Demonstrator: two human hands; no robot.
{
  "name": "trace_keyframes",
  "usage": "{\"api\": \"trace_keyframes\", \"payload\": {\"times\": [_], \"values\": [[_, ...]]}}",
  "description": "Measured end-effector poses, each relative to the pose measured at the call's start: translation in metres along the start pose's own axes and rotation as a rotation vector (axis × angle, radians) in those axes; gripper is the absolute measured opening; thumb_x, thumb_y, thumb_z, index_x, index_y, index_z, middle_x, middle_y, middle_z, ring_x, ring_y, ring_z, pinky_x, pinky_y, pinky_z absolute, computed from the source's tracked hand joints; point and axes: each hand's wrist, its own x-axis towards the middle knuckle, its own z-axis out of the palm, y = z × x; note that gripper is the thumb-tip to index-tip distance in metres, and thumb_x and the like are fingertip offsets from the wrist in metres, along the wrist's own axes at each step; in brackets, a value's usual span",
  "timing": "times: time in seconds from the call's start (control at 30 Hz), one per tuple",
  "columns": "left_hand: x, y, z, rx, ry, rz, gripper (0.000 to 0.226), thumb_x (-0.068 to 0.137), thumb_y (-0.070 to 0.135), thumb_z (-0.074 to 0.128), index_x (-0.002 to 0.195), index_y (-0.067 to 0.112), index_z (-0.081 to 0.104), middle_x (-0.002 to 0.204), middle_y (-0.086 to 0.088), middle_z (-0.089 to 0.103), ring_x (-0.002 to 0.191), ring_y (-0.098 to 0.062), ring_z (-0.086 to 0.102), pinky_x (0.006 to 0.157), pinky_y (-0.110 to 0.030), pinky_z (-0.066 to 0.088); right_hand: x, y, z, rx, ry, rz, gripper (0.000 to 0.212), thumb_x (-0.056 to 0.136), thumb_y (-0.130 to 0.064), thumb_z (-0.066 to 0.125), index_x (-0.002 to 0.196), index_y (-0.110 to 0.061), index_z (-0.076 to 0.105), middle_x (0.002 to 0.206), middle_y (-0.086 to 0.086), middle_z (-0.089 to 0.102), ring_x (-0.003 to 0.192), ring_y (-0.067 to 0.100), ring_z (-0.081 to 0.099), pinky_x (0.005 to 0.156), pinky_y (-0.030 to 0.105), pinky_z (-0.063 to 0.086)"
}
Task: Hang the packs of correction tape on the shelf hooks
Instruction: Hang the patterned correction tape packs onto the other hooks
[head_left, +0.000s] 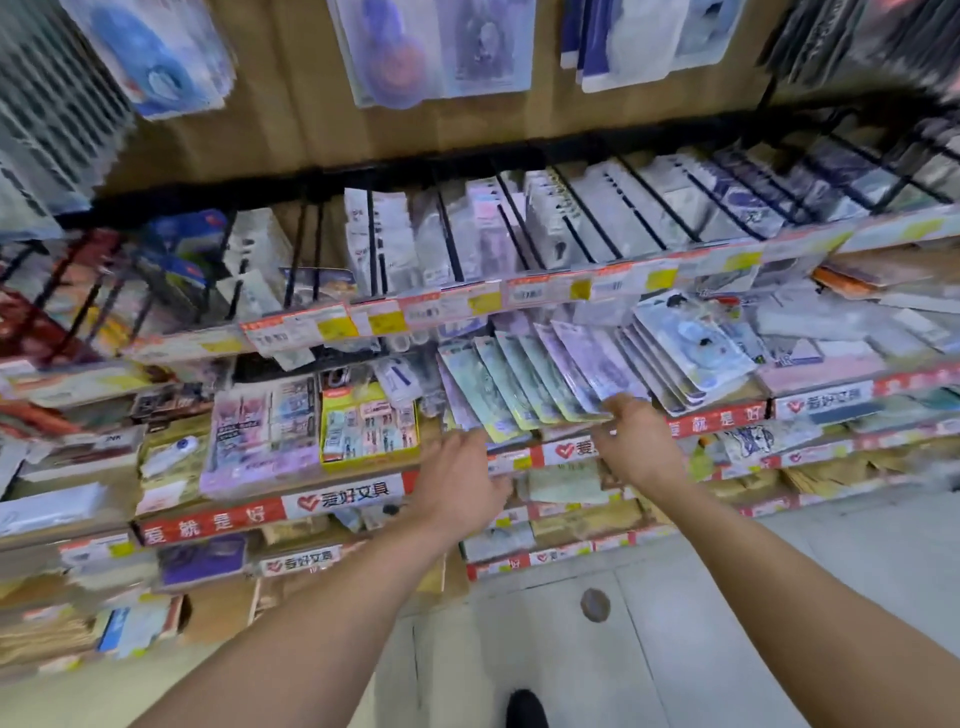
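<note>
Two hands: you are reaching both toward the leaning packs (545, 374).
Right hand (636, 441): fingertips are touching the packs' lower edge; grasp unclear through blur.
Left hand (462, 483): spreading wide, holding nothing.
Packs: leaning in a shelf row, below the hooks (587, 213).

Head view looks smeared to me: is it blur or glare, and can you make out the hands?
Head view: motion blur, worst at the edges; wide-angle bending of the shelf rail; no strong glare. Left hand and right hand at the fanned packs stay readable.
</note>
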Motion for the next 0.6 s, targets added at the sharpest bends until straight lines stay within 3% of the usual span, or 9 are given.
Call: {"api": "trace_keyframes", "payload": {"times": [0.17, 0.27, 0.4, 0.6], "values": [[0.033, 0.029, 0.01, -0.038, 0.039, -0.012, 0.047, 0.092, 0.036, 0.054, 0.132, 0.012, 0.048, 0.126, -0.011, 0.056, 0.12, -0.032, 0.049, 0.1, -0.043, 0.042, 0.028, 0.01, -0.008, 0.009, 0.034, 0.02, 0.046, 0.095, -0.025, 0.064, 0.134, -0.003, 0.056, 0.13, 0.025, 0.057, 0.11, 0.044, 0.061, 0.09, 0.044, 0.05], [0.055, 0.047, 0.017, -0.156, 0.03, -0.028, 0.047, 0.095, 0.031, 0.054, 0.136, 0.011, 0.045, 0.13, -0.012, 0.053, 0.123, -0.032, 0.046, 0.096, -0.04, 0.042, 0.042, 0.016, -0.006, 0.022, 0.027, 0.039, 0.051, 0.096, -0.029, 0.062, 0.139, -0.005, 0.053, 0.134, 0.024, 0.055, 0.122, 0.043, 0.054, 0.096, 0.044, 0.046], [0.078, 0.072, 0.025, -0.379, 0.008, -0.155, 0.036, 0.096, 0.03, 0.055, 0.125, 0.011, 0.051, 0.119, -0.012, 0.06, 0.107, -0.032, 0.057, 0.091, -0.04, 0.05, 0.057, 0.012, -0.006, 0.056, -0.045, 0.058, 0.07, 0.094, -0.043, 0.063, 0.151, -0.009, 0.043, 0.148, 0.017, 0.051, 0.132, 0.035, 0.051, 0.103, 0.039, 0.044], [0.114, 0.087, 0.028, -0.433, 0.026, -0.273, 0.03, 0.096, 0.021, 0.054, 0.123, 0.01, 0.057, 0.127, -0.013, 0.059, 0.113, -0.034, 0.057, 0.084, -0.034, 0.046, 0.075, 0.006, -0.003, 0.111, -0.073, 0.07, 0.066, 0.092, -0.042, 0.067, 0.148, -0.012, 0.047, 0.147, 0.013, 0.054, 0.133, 0.031, 0.052, 0.1, 0.034, 0.042]]}}
